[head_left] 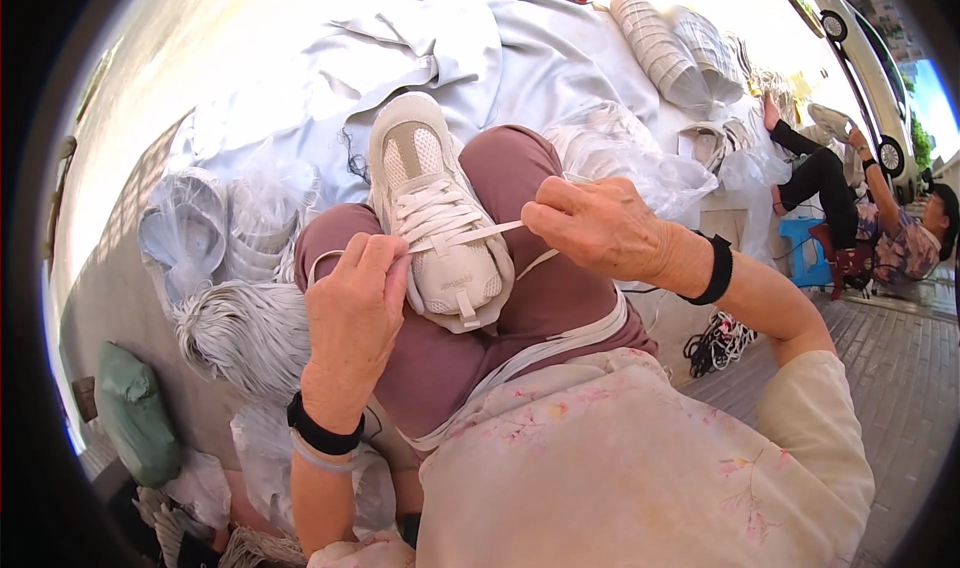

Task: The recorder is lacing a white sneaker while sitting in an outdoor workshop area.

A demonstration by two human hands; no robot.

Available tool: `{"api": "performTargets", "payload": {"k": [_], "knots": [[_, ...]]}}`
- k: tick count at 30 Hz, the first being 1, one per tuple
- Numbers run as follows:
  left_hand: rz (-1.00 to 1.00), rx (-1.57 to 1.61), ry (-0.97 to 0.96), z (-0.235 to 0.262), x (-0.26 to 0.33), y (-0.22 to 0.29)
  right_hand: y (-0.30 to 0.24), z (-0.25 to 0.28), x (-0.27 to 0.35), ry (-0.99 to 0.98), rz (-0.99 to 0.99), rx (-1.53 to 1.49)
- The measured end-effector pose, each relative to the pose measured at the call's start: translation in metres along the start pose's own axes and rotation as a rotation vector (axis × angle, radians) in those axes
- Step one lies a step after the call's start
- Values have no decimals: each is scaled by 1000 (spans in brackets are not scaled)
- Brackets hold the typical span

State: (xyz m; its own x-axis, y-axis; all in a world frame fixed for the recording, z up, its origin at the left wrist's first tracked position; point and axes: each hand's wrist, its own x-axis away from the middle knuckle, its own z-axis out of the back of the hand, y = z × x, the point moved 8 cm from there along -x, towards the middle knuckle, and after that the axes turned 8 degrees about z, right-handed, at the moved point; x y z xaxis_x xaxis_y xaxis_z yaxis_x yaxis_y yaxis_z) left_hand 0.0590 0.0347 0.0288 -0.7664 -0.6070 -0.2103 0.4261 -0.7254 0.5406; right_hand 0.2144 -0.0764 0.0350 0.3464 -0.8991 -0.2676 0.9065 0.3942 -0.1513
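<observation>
A beige sneaker upper (pixel 408 156) with mesh panels rests between my thighs, its toe pointing away from me and its tongue toward me. Pale flat shoelace (pixel 480 234) criss-crosses the eyelets, and its ends run out to both sides. My left hand (pixel 358 286) is closed in a pinch on one lace end at the left edge of the tongue. To the right of the shoe, my right hand (pixel 598 226) grips the other end, which is pulled taut. Several loose laces (pixel 540 346) lie across my lap.
A bundle of grey-white laces (pixel 245 338) lies left of my leg, below bagged shoe parts (pixel 185 218). Pale sheeting (pixel 540 58) spreads ahead, with stacked shoe parts (pixel 655 48) beyond. Another person (pixel 905 233) sits at right by a blue stool (pixel 803 251). Dark laces (pixel 712 346) lie nearby.
</observation>
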Motion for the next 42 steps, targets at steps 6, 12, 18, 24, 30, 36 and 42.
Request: {"api": "performTargets", "payload": {"k": [6, 12, 18, 24, 30, 36, 42], "knots": [[-43, -104, 27, 13, 14, -11, 26, -5, 38, -71, -89, 10], [135, -142, 85, 30, 28, -23, 55, -15, 80, -171, -444, 7], [630, -221, -209, 37, 60, -57, 51, -2, 77, 43, -579, -404], [786, 595, -261, 9, 74, -47, 9, -2, 19, 91, -531, -1037], [795, 827, -145, -8, 69, -46, 5, 16, 10, 239, -410, -747], [873, 782, -353, -18, 87, -52, 0, -28, 53, 7, -378, -395], [835, 925, -134, -17, 67, -55, -13, -30, 32, 37, -235, -121]]}}
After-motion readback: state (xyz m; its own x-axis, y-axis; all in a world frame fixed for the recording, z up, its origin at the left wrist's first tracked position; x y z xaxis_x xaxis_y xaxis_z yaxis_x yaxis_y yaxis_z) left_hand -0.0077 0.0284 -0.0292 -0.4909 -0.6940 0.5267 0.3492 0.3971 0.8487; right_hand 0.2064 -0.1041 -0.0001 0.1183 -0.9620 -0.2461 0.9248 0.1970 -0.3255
